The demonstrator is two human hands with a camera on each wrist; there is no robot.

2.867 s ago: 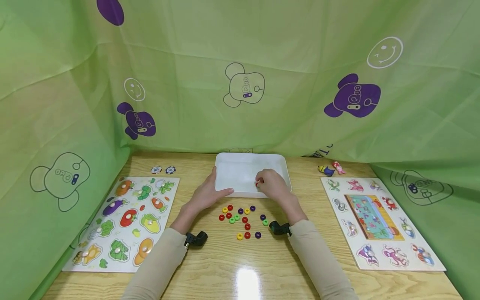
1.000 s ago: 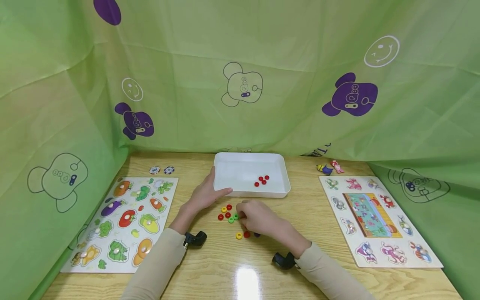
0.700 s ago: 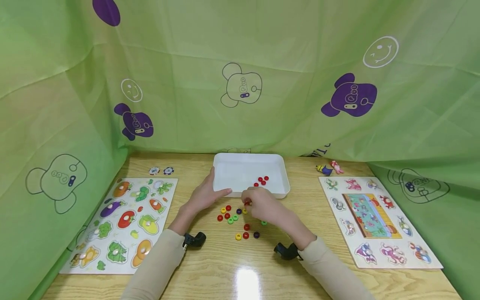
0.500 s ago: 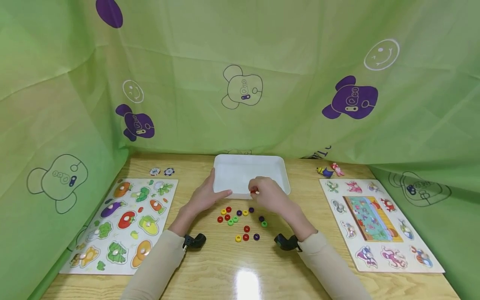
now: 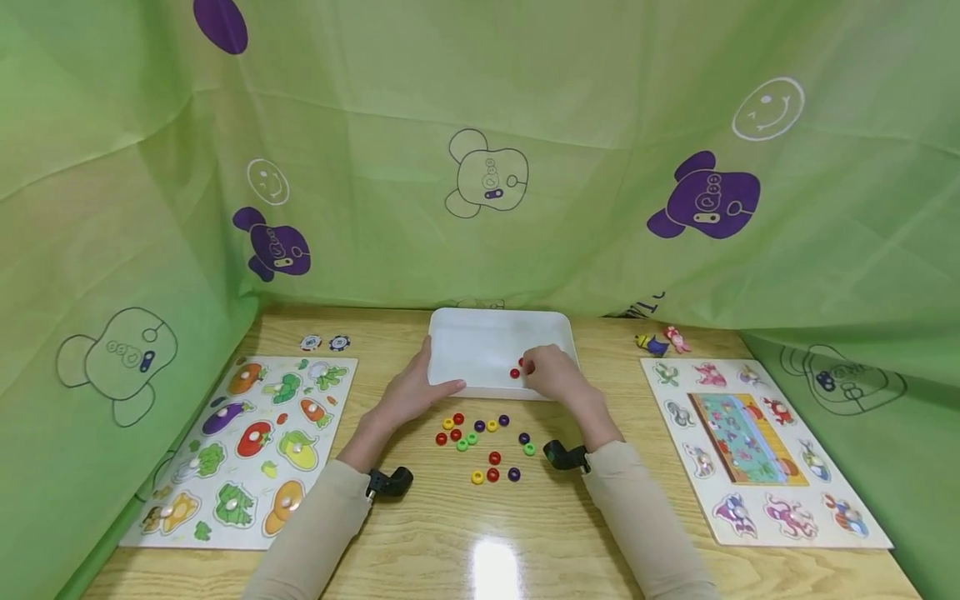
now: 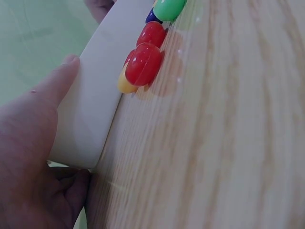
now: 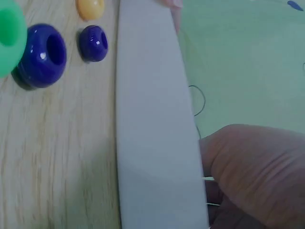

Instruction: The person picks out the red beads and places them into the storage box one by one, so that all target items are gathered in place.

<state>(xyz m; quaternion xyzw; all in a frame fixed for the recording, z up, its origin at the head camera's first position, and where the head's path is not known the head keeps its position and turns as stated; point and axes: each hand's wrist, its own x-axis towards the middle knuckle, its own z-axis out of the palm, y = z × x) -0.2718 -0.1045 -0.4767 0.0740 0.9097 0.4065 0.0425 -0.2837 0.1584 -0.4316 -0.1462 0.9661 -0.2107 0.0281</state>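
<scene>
Here are the small, glossy red ring-shaped beads (image 5: 514, 373), two of them showing inside the shallow white rectangular tray (image 5: 468, 346), toward its near right. Right above them comes the person's bare right hand (image 5: 553, 372), fingers bent and drawn in narrow over the tray floor; whether a bead sits between them cannot be told, since the hand covers its own fingertips and the tray wall hides them from the wrist view. And the bare left hand (image 5: 408, 389) has the tray by its near left corner, thumb flat along the front wall, fingers at the side.

This looks like the setting-down step, red going in. By that reading, the next move calls for lifting clear of the rim and a fine pinch on one of the loose red beads (image 5: 492, 474), five out on the wooden surface (image 5: 420, 542), without nudging the yellow (image 5: 477, 477), green (image 5: 529, 448) and purple beads (image 5: 513, 474) scattered among them.

Farther out, a vegetable puzzle board (image 5: 258, 396) lies left, a sea-creature puzzle board (image 5: 686, 379) right.
</scene>
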